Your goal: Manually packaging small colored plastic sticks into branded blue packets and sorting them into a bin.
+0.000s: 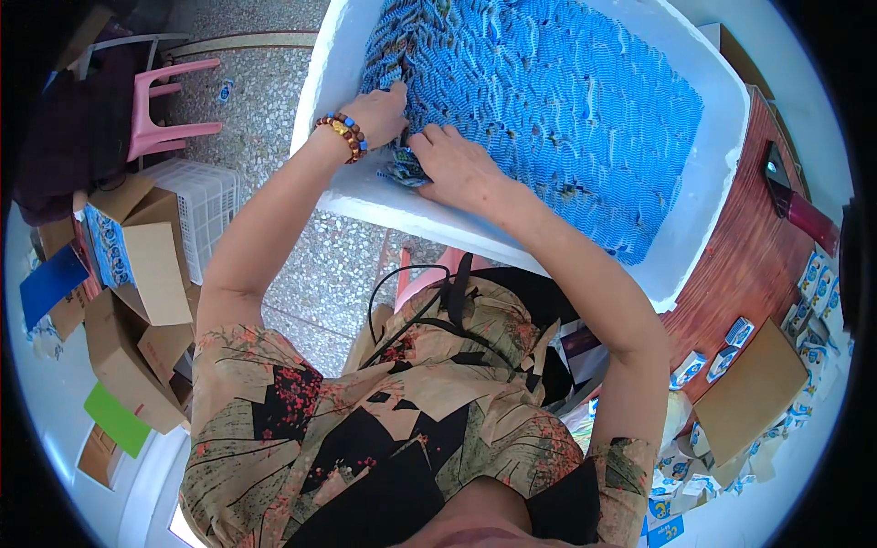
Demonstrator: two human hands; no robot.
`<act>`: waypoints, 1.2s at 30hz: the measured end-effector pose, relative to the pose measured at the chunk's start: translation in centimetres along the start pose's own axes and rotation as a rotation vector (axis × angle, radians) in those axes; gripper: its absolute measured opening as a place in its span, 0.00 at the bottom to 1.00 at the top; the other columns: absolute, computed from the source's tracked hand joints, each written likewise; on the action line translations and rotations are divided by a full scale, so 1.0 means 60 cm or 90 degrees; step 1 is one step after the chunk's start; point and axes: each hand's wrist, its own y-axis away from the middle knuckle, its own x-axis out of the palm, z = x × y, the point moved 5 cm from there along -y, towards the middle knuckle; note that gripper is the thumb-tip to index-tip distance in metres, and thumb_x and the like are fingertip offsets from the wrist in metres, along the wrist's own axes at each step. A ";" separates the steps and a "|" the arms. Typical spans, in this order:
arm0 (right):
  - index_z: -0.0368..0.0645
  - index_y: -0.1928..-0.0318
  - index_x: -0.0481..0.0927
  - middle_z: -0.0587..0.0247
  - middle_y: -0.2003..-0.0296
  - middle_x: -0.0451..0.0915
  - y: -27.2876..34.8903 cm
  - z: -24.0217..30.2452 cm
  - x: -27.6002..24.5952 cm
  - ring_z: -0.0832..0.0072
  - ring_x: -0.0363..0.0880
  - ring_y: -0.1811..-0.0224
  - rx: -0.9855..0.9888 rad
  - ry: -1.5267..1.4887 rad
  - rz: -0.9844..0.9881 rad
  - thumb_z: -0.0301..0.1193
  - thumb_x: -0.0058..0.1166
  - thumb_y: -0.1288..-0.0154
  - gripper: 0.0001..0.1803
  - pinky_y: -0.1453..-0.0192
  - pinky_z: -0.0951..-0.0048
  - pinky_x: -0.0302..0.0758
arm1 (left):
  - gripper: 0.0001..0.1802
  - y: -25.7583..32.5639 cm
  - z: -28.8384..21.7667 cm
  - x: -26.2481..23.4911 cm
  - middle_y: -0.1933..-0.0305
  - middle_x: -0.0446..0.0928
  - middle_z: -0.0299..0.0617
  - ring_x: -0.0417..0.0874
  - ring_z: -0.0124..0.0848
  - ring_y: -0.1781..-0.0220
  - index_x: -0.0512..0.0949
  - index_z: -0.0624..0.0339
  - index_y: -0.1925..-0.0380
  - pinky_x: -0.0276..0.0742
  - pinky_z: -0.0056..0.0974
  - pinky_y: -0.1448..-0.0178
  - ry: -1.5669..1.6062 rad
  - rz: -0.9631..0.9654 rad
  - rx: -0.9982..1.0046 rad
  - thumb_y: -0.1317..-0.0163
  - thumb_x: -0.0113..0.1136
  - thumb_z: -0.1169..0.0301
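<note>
Two hands in white tub (pixel 694 196): left hand (pixel 379 114), right hand (pixel 457 164) gripping blue packets (pixel 548 100) (upright rows, running diagonally).

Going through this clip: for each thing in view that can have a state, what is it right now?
white foam box: open, no lid on it, packed with rows of blue packets.
blue packets: standing on edge in tight rows.
left hand: fingers pressed into the packets at the box's near corner.
right hand: closed on a small bundle of packets at the rim.
cardboard boxes: flaps open, piled on the floor.
</note>
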 end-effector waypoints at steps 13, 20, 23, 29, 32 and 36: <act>0.31 0.50 0.71 0.40 0.55 0.76 -0.006 -0.027 0.032 0.51 0.78 0.52 0.118 -0.070 0.049 0.42 0.59 0.44 0.29 0.49 0.59 0.75 | 0.22 0.026 -0.010 -0.011 0.69 0.79 0.60 0.80 0.57 0.62 0.64 0.64 0.57 0.74 0.55 0.59 0.023 -0.047 0.016 0.39 0.58 0.60; 0.31 0.46 0.70 0.40 0.58 0.79 0.013 -0.024 -0.015 0.50 0.77 0.52 0.116 -0.171 0.130 0.42 0.58 0.43 0.32 0.47 0.57 0.73 | 0.26 0.133 -0.056 -0.038 0.69 0.81 0.51 0.84 0.48 0.65 0.75 0.59 0.64 0.78 0.49 0.65 -0.129 -0.084 0.041 0.46 0.62 0.47; 0.33 0.47 0.72 0.42 0.58 0.79 0.004 -0.038 -0.015 0.50 0.78 0.53 0.088 -0.137 0.130 0.40 0.57 0.42 0.28 0.48 0.57 0.74 | 0.29 0.129 -0.065 -0.027 0.70 0.82 0.50 0.84 0.47 0.65 0.73 0.60 0.61 0.78 0.49 0.63 -0.158 -0.009 0.022 0.47 0.62 0.46; 0.33 0.60 0.79 0.41 0.66 0.80 -0.020 -0.036 -0.011 0.49 0.80 0.60 0.076 -0.072 0.132 0.33 0.55 0.41 0.15 0.54 0.56 0.76 | 0.29 0.088 -0.060 0.015 0.67 0.81 0.52 0.83 0.50 0.62 0.66 0.62 0.56 0.77 0.50 0.61 -0.186 0.066 0.046 0.45 0.62 0.51; 0.33 0.64 0.80 0.40 0.69 0.80 -0.024 -0.037 0.003 0.48 0.80 0.62 0.076 -0.099 0.092 0.30 0.55 0.42 0.11 0.55 0.55 0.76 | 0.23 0.072 -0.031 0.023 0.68 0.79 0.57 0.81 0.55 0.61 0.63 0.61 0.55 0.75 0.55 0.59 -0.127 0.041 0.046 0.45 0.61 0.62; 0.33 0.65 0.83 0.42 0.65 0.81 -0.020 -0.054 0.031 0.51 0.81 0.60 0.168 -0.120 0.054 0.33 0.58 0.44 0.14 0.52 0.58 0.78 | 0.21 0.067 -0.026 0.021 0.67 0.79 0.58 0.80 0.57 0.60 0.62 0.61 0.55 0.74 0.57 0.57 -0.103 0.023 0.065 0.47 0.58 0.73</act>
